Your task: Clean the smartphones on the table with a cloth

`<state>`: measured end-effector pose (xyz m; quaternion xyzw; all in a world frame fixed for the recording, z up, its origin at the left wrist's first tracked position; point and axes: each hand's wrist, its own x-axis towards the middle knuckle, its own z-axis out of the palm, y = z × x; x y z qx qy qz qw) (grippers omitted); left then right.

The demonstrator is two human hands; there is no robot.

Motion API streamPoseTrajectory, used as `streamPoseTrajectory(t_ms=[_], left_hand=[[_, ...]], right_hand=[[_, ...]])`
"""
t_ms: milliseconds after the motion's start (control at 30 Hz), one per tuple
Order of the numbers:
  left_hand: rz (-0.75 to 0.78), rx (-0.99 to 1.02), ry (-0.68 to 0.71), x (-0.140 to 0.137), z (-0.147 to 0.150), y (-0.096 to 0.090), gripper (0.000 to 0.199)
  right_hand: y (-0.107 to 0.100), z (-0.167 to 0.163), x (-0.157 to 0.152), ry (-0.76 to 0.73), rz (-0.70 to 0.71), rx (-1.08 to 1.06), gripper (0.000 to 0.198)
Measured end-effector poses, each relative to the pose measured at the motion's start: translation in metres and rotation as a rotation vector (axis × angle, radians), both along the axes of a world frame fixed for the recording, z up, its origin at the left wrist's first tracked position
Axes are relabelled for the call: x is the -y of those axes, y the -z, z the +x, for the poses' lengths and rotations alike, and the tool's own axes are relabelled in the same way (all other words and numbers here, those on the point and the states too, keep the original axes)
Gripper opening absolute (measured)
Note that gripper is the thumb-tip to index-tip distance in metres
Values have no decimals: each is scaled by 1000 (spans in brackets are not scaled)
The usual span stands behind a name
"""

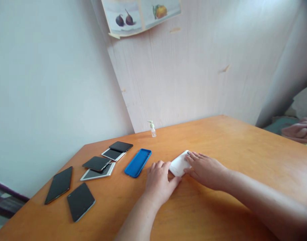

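A white phone (179, 164) lies on the wooden table with its pale side up; a dark camera spot shows near its upper right corner. My left hand (159, 182) is at the phone's left end, fingers bent along the edge and thumb by the lower corner. Across the right end rests my right hand (206, 169), its fingertips over the camera corner and its thumb on the near long edge. An open blue phone case (138, 163) lies left of my left hand, apart from it. The hands cover parts of the phone's ends.
Several dark-screened phones and tablets lie at left, including a black tablet (59, 184), a dark tablet (81, 202) and a white-framed tablet (87, 175) under another device. A small clear pump bottle (152, 130) stands near the wall. Fruit pictures (143, 16) hang above.
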<state>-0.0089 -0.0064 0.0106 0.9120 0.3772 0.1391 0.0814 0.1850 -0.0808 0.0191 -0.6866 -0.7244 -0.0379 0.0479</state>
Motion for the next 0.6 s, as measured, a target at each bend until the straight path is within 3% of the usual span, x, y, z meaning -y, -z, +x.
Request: streamPoseTrajectory(t_ms=[200, 267, 467, 600], left_hand=[[-39, -36, -7, 1, 0, -4, 39], [-40, -31, -6, 1, 0, -4, 40], [2, 21, 3, 0, -1, 2, 40], [-5, 19, 11, -1, 0, 2, 38]], right_hand=[[-2, -25, 13, -233, 3, -102, 50], [-3, -24, 13, -221, -17, -121, 50], [-2, -4, 2, 13, -16, 23, 52], [-4, -24, 12, -131, -46, -42, 59]])
